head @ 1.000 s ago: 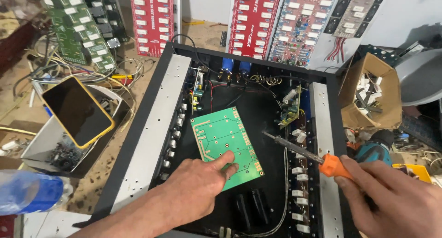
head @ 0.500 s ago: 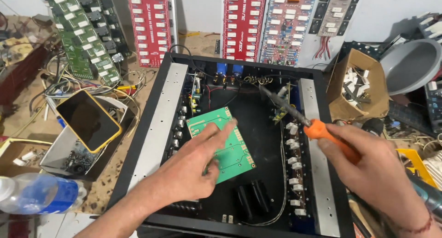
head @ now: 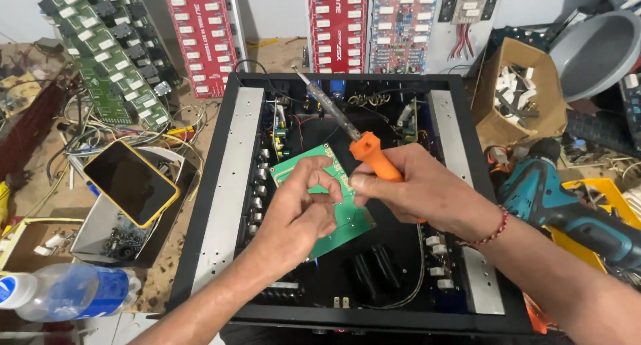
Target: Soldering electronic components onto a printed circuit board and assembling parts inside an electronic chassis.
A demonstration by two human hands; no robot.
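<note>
Carefully now: grip the screwdriver (head: pixel 370 154) firmly in the right hand (head: pixel 420 195), closed fully round the orange handle, with the shaft slanting to the far left and the tip raised over the far end of the black chassis (head: pixel 227 185). Bring the left hand (head: pixel 294 215) in curled, thumb and forefinger pinched right against the right hand's fingertips; cannot tell whether anything small sits in that pinch. Work low over the green circuit board (head: pixel 294 168), lying flat and askew mid-chassis, partly under both hands, so anything dropped probably lands there and not among the wiring. Mind the raised tip near the far wires. Ignore the teal drill (head: pixel 554 198) at right.
</note>
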